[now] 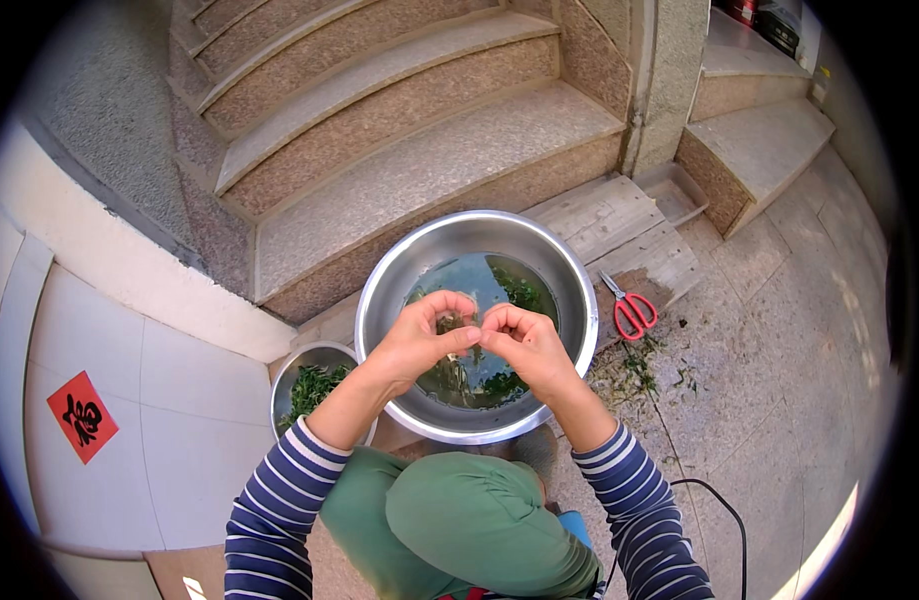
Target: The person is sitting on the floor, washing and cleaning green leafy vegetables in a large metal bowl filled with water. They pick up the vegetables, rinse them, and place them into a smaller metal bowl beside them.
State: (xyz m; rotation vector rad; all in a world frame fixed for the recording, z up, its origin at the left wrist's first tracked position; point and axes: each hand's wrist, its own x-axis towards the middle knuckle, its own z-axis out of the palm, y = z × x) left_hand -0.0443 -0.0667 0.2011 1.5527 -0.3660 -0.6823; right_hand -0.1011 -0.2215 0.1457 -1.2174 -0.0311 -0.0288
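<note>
A large stainless steel basin (480,429) holds water with leafy greens (521,291) floating in it. Above the water, my left hand (433,335) and my right hand (527,346) meet at the thumb tips. Thin, pale stringy plant stuff hangs by the fingers of my left hand, which look closed on it. The fingertips of my right hand are pinched together at the same spot; what lies between them is too small to make out. To the lower left, a smaller metal bowl (279,390) contains dark green leaves (317,386), partly behind my left forearm.
Red-handled scissors (630,309) lie on a wooden board (605,225) right of the basin. Plant scraps (639,367) are scattered on the stone floor. Granite steps (429,165) rise behind. A shallow plastic tray (673,193) stands beyond the board, and a black cable (733,514) runs at lower right.
</note>
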